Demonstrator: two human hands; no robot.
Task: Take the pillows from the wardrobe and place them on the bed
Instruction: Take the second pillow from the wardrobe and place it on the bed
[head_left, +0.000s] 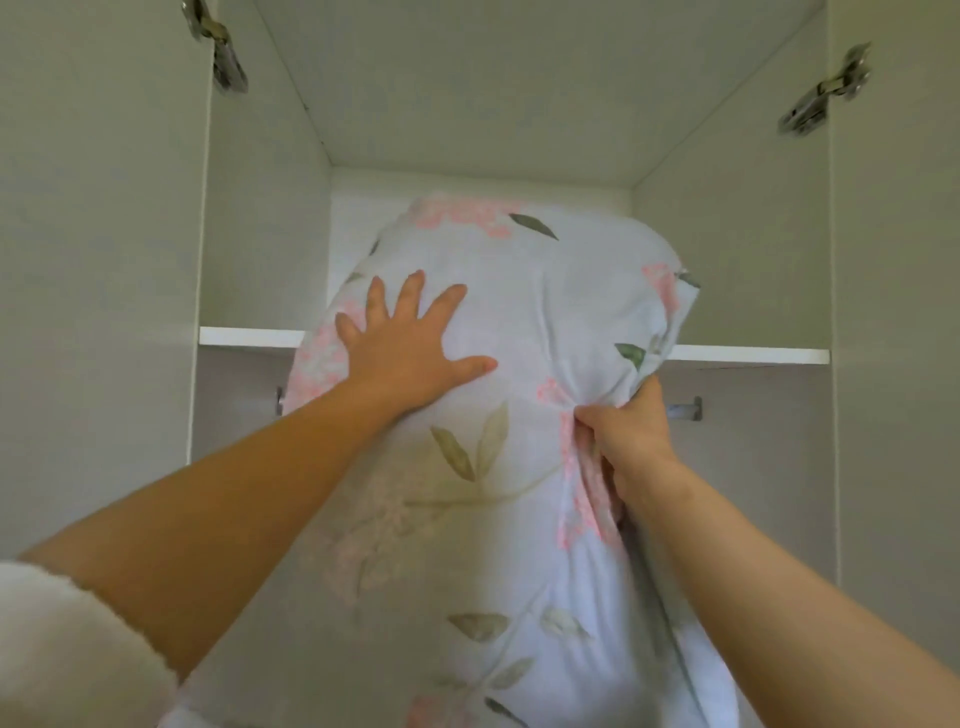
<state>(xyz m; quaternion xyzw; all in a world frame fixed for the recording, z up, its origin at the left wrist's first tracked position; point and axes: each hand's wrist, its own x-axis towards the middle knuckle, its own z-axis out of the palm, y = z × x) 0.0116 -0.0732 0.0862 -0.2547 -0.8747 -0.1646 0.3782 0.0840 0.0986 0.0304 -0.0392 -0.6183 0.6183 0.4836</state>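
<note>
Item: one large soft pillow in a pale blue cotton case printed with pink blossoms and olive-green leaves (519, 322), filling the centre of the frame; its upper end rests on the white top shelf of the wardrobe (753, 355), its lower bulk hangs below the shelf edge towards the bottom of the frame. Surround: open pale grey laminate wardrobe (260, 208), metal hinges at upper left (223, 52) and upper right (826, 93). Left hand (410, 348), centre left: fingers spread wide and flat, palm pressed on the pillow's face, gripping nothing. Right hand (628, 431), centre right: fingers closed tight on a bunched fold of the case near the pillow's right edge. The bed is not in view. Step in hand, as judged: drawing the pillow off the shelf. Handling notes: the fabric pinch alone would likely stretch the case rather than move the filling, so the flat left palm should steady and guide the bulk downward while the right pulls; the load is light but floppy, and is best gathered against the chest once clear of the shelf edge.
</note>
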